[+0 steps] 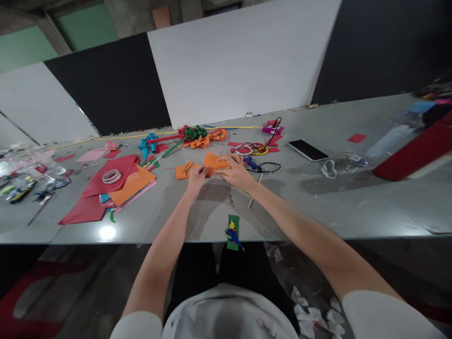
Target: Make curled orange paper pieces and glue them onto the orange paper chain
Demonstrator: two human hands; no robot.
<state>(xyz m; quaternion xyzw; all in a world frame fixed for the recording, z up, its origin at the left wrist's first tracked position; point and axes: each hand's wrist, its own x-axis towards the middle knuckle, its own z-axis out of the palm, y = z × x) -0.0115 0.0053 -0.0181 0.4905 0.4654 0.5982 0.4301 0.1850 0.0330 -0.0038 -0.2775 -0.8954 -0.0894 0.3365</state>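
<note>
Over the middle of the table, both hands are at a piece of orange paper [211, 160] with folded or petal-like parts. My left hand [198, 178] pinches its left side between thumb and fingers. From the right, my right hand [236, 173] has its fingers closed on the paper's other edge; the fingertips are partly hidden. Cut orange pieces [181, 172] lie just left of my left hand. Behind my right hand is a blue glue gun [251, 163] with a black cord, partly covered by the hand. A thin wooden stick [255, 190] lies to the right.
Left are red paper sheets [92, 195], an orange sheet [132, 185] and a tape roll [111, 176]. Paper flowers [194, 134] lie behind. A phone [308, 150], a red cylinder [416, 153] and a clear bottle [388, 140] are right. A green strip [233, 242] overhangs the front edge.
</note>
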